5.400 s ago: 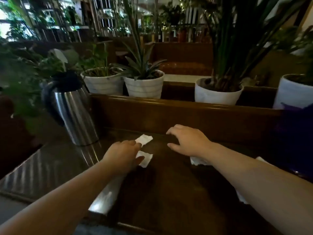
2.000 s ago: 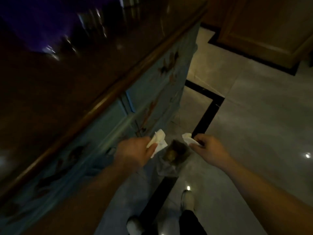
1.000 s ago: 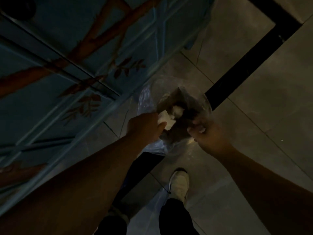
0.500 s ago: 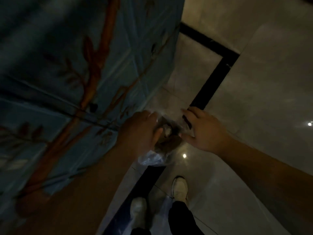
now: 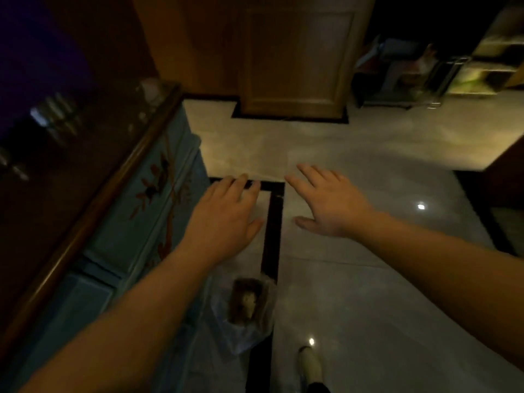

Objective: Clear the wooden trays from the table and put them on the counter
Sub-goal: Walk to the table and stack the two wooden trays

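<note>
Paper scraps are dropped in the bin; both hands are freed.

Nearest, a shoe [image 5: 310, 364] and the lined waste bin [image 5: 246, 307] are seen on the floor, the white scraps held a moment ago now lying inside. Above it, the left hand [image 5: 224, 219] and right hand [image 5: 329, 202] are raised with each grip apart and empty. Beyond, the blue cabinet's dark table [image 5: 71, 177] is blurred. No wooden trays are in view, so tray clearing is judged unstarted.
</note>
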Tool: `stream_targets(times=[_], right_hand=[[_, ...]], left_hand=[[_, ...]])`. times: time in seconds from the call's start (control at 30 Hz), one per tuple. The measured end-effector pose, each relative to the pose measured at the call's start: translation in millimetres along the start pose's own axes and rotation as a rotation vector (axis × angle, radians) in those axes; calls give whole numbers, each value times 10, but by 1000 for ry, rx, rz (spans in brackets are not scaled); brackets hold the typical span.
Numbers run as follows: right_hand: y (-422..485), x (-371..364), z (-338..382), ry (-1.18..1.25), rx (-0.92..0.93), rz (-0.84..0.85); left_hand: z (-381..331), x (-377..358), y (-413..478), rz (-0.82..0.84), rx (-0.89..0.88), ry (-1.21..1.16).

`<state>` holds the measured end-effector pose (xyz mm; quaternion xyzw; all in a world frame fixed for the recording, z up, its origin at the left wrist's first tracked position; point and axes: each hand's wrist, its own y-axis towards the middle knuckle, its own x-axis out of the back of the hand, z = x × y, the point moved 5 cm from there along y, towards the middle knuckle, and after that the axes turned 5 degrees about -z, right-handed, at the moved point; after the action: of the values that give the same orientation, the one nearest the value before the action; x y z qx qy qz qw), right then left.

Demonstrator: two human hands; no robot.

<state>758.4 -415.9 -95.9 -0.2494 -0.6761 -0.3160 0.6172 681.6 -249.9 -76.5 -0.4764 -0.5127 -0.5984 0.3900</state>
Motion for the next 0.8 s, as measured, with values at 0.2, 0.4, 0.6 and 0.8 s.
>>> stream_targets(times=[0.2, 0.4, 0.6, 0.8], right_hand=[[-973, 864, -566, -149, -207, -59], [-2383, 1392, -1301, -209, -486, -38], [-4004, 1713, -2046, -263, -773, -45], [-5698, 1987, -2727, -328, -1001, 10]], left_hand=[[-979, 715, 292, -88, -320, 67], [-2483, 1041, 564, -159, -585, 1], [-4149, 1195, 711, -164, -815, -69], [-6065, 1328, 651, -185, -998, -137]])
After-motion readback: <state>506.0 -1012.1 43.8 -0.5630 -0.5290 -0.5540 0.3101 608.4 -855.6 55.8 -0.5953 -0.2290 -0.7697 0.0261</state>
